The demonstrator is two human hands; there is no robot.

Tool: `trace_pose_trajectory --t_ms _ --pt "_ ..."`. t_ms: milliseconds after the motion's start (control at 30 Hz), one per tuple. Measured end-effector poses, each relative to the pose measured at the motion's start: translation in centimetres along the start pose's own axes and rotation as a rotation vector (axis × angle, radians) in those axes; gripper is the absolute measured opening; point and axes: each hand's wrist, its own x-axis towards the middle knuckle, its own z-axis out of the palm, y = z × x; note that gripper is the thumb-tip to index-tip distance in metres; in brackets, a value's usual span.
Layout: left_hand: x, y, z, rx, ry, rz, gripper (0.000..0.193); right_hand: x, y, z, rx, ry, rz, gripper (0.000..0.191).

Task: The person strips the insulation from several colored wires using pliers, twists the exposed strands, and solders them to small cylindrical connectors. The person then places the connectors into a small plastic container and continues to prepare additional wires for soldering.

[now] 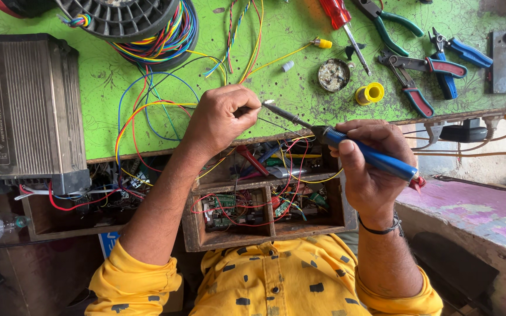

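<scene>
Tightly, the right hand (376, 169) had its grip clamped on a blue-handled soldering iron (346, 143), tip touching a thin wire (276, 124) pinched in the closed left hand (224, 117). Below lay a wooden drawer (265, 202) of circuit boards; beyond, the green bench (300, 35) bore pliers (411, 88) and a yellow solder spool (371, 93).

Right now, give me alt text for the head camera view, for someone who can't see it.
A right hand holds a blue-handled soldering iron, its tip meeting a thin wire pinched in the left hand above a green patterned workbench. Below sits an open wooden drawer of circuit boards; pliers, a screwdriver and coloured wires lie around.
</scene>
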Motion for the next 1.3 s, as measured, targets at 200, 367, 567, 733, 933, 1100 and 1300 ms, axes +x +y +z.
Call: trace_pose_trajectory --t_ms 200,367,567,733,933,1100,1300 --pt "0.0 0.0 0.0 -0.014 0.007 -0.002 0.012 0.0 0.1 0.0 0.066 0.032 -0.016 0.02" --pt "0.0 0.0 0.0 -0.012 0.007 -0.004 0.012 0.2 0.1 0.1 0.037 0.02 0.0 0.021" --pt "0.0 0.1 0.0 -0.003 0.002 -0.008 0.012 0.2 0.1 0.1 0.03 0.008 -0.004 0.021" --pt "0.0 0.0 0.0 0.0 0.007 -0.004 0.011 0.3 0.2 0.0 0.038 0.009 -0.007 0.022" --pt "0.0 -0.1 0.0 -0.008 0.008 -0.007 0.011 0.1 0.3 0.0 0.052 0.064 -0.058 0.024" --pt "-0.1 -0.2 0.1 -0.025 0.005 -0.038 0.009 0.8 0.8 0.3 -0.032 0.05 -0.297 0.031" --pt "-0.2 -0.1 0.1 0.02 0.006 0.034 0.012 4.1 2.7 2.8 -0.715 -0.316 -0.376 0.031"
